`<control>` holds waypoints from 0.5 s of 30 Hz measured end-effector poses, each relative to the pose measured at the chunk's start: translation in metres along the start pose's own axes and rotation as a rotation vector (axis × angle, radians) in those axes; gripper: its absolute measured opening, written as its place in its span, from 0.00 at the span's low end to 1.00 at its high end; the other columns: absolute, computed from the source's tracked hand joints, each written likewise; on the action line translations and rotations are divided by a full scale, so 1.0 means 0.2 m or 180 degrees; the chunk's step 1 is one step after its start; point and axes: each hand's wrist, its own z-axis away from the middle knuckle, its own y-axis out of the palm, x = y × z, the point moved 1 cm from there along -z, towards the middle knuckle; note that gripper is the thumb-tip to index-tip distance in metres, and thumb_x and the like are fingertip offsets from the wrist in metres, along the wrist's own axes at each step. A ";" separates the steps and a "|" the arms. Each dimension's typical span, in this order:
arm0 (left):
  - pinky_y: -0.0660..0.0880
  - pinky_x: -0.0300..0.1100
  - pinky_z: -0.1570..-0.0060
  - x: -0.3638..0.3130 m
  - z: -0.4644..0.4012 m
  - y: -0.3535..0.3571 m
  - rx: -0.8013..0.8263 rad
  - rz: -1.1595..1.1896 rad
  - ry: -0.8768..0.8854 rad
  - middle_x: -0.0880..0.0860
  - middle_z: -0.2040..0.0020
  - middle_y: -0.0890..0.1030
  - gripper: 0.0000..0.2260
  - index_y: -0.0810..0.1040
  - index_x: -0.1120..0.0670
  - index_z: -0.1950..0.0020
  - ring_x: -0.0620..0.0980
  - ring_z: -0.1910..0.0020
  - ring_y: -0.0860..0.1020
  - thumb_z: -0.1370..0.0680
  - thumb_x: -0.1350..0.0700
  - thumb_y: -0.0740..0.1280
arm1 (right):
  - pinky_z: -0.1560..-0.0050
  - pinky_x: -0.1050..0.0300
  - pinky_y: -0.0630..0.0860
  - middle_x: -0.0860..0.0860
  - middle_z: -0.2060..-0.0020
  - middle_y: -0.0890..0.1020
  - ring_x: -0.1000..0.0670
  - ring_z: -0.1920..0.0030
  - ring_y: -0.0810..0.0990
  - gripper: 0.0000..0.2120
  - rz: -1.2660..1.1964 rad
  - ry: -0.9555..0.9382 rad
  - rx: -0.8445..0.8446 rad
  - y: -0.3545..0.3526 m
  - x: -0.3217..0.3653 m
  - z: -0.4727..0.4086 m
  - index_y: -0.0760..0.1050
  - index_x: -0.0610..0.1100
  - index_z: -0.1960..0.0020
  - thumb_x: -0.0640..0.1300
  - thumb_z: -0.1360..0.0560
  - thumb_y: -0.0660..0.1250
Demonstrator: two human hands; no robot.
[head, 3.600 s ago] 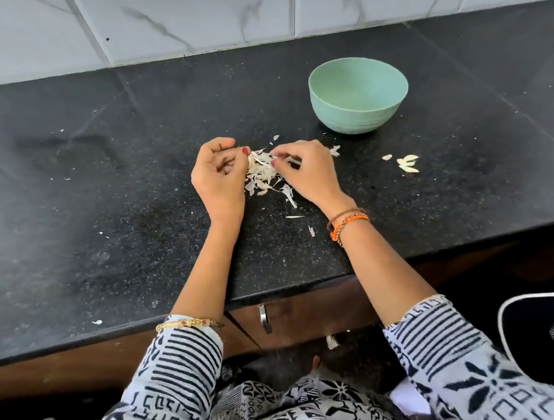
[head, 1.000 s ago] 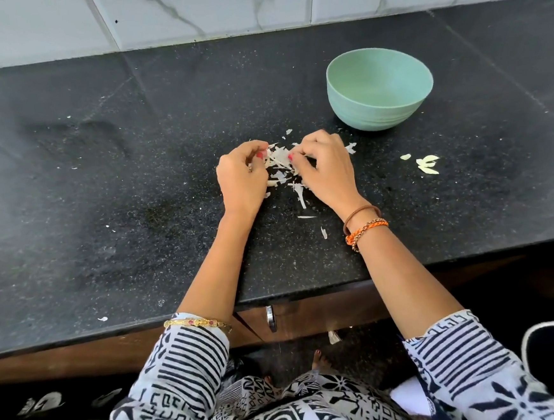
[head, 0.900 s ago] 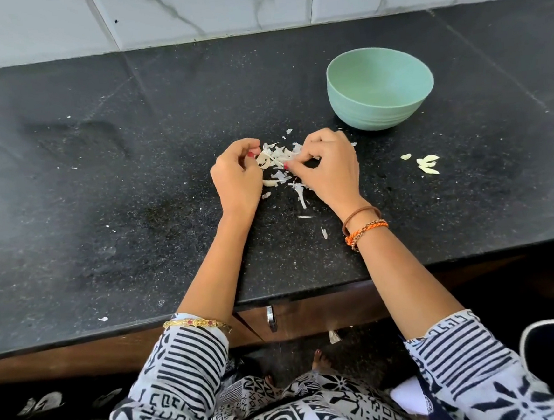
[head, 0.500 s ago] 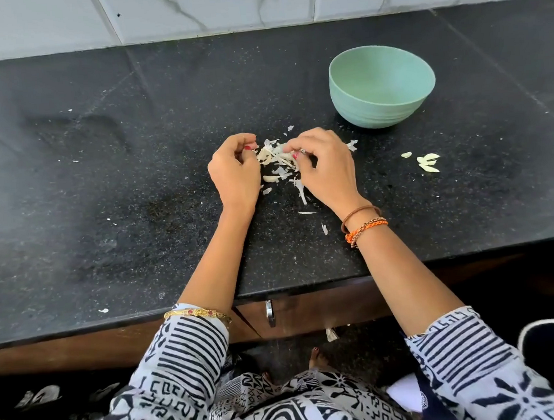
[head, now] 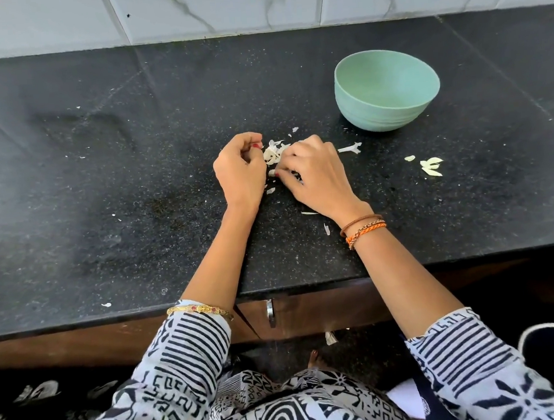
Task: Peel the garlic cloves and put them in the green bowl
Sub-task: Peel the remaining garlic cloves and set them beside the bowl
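Your right hand [head: 312, 174] has dropped lower, thumb and fingers now pinching a garlic clove [head: 271, 172] against your curled left hand [head: 239, 169] (its grip hidden); green bowl [head: 387, 93] waits at two o'clock, seemingly empty, peeling unfinished.

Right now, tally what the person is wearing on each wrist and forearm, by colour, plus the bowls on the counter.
Green bowl: 1
Gold bangle, left forearm: 1
Brown band, right wrist: 1
Orange braided band, right wrist: 1
Total: 4
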 end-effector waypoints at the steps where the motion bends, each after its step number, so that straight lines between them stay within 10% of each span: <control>1: 0.75 0.38 0.55 0.00 0.00 0.00 0.0025 0.0035 0.0058 0.49 0.59 0.80 0.10 0.81 0.59 0.52 0.41 0.62 0.76 0.26 0.68 0.61 | 0.58 0.55 0.62 0.50 0.59 0.82 0.43 0.57 0.76 0.11 -0.0068 0.0088 -0.0109 -0.01 0.00 0.00 0.80 0.43 0.59 0.46 0.26 0.62; 15: 0.70 0.33 0.62 -0.01 0.01 0.00 0.0825 0.0107 0.0581 0.50 0.57 0.83 0.05 0.82 0.57 0.52 0.38 0.63 0.76 0.25 0.61 0.68 | 0.54 0.44 0.77 0.55 0.63 0.82 0.46 0.59 0.81 0.09 -0.1597 0.1123 -0.0574 -0.03 -0.07 0.00 0.80 0.42 0.53 0.43 0.26 0.62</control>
